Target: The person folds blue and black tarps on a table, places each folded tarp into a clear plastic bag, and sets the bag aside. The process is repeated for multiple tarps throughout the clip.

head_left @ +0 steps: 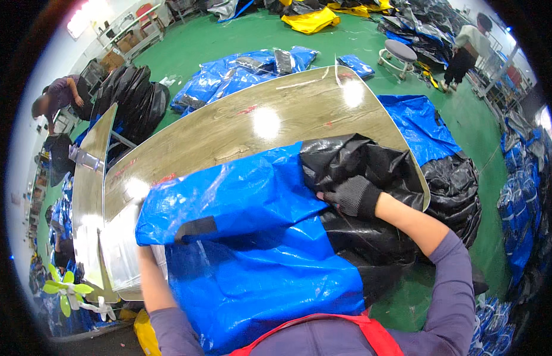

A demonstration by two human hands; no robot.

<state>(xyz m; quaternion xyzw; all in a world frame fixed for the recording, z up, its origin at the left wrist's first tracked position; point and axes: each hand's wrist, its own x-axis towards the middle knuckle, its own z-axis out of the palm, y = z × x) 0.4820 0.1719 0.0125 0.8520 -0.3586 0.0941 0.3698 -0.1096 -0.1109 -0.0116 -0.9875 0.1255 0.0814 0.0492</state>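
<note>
A large blue-and-black tarpaulin (258, 255) spreads over the near side of the wood-patterned table (228, 130) and hangs down toward my body. Its black part (371, 237) is at the right, crumpled, and a small black patch (197, 228) shows on the blue part. My right hand (352, 197), in a dark knit glove, is closed on the tarpaulin near the seam between blue and black, with a bare fingertip showing. My left hand is hidden under the tarpaulin's left edge; just the left forearm (152, 279) shows there.
Blue packed bundles (234, 71) lie on the green floor beyond the table. More blue-and-black tarpaulin (421, 130) lies at its right. A stack of clear plastic (124, 249) is at the left, near a small green-bladed fan (68, 289). Two people work farther off; a round stool (400, 52) stands behind.
</note>
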